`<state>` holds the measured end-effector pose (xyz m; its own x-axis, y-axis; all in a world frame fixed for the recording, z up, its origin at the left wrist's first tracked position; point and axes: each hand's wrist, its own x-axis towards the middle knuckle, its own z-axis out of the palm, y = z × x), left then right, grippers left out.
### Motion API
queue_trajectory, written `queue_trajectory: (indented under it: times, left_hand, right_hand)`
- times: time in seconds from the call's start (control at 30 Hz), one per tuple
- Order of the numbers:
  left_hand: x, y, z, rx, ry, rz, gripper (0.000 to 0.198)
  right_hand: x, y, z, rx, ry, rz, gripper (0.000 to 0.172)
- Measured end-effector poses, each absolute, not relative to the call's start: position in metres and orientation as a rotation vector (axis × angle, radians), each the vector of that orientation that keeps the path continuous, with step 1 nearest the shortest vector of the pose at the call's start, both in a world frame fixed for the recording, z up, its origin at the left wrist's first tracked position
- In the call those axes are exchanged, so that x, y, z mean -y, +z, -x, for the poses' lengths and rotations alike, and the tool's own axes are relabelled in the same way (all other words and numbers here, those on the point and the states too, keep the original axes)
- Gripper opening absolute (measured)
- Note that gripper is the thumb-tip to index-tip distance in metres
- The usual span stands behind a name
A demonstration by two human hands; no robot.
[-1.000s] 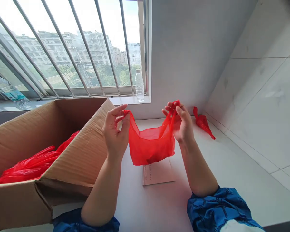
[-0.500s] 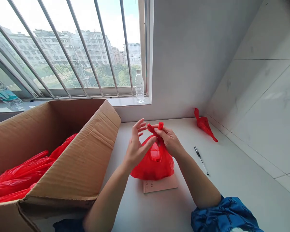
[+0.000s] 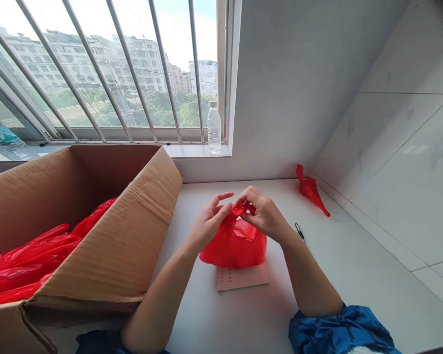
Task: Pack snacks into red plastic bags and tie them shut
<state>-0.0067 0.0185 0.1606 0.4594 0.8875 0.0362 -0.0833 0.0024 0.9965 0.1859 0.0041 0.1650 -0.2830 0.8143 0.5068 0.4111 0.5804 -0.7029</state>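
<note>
A red plastic bag (image 3: 232, 248) stands on the white table, its body puffed out and its top gathered. Both of my hands are at that twisted top. My left hand (image 3: 209, 220) pinches the left side between thumb and fingers, with the forefinger stretched out. My right hand (image 3: 264, 212) is curled round the right side, fingertips gripping the plastic. Whatever lies inside the bag is hidden. Partly under the bag is a pale pink booklet (image 3: 242, 280) with small dark print at its left edge.
At left stands an open cardboard box (image 3: 114, 246) with red plastic bags (image 3: 33, 260) in it. A black-capped pen (image 3: 300, 232) lies behind my right forearm. Farther back is a crumpled red bag (image 3: 310, 191). A clear bottle (image 3: 214, 129) stands on the windowsill; another bottle (image 3: 3, 133) leans at far left.
My left hand has closed in from beside the bag's top onto it. My right hand has turned over, knuckles up, and the loose red ends are now bunched between the hands.
</note>
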Motion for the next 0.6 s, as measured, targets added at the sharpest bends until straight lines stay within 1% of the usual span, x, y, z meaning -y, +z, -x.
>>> queue_trajectory:
  times: [0.07, 0.13, 0.2, 0.27, 0.4, 0.5, 0.6]
  left_hand:
    - [-0.02, 0.159, 0.007, -0.78, 0.815, -1.352, 0.055]
    - [-0.022, 0.156, 0.006, -0.742, 0.798, -1.337, 0.056]
    - [-0.023, 0.154, 0.006, -0.72, 0.864, -1.34, 0.054]
    - [-0.024, 0.151, 0.006, -0.751, 0.996, -1.379, 0.044]
    - [-0.026, 0.143, 0.009, -0.847, 1.289, -1.499, 0.028]
    - [-0.035, 0.132, 0.015, -0.952, 1.478, -1.669, 0.023]
    - [-0.048, 0.114, 0.021, -1.11, 1.565, -1.733, 0.022]
  right_hand:
    - [-0.003, 0.16, -0.181, 1.934, 0.256, 1.038, 0.01]
    - [-0.002, 0.156, -0.178, 1.967, 0.055, 1.036, 0.011]
    - [0.002, 0.155, -0.178, 1.989, -0.08, 0.993, 0.01]
    - [0.01, 0.157, -0.181, 2.014, -0.137, 0.934, 0.01]
    - [0.036, 0.162, -0.195, 2.125, -0.04, 0.84, 0.015]
    - [0.055, 0.163, -0.213, 2.283, 0.17, 0.766, 0.019]
    - [0.067, 0.157, -0.23, 2.424, 0.321, 0.747, 0.017]
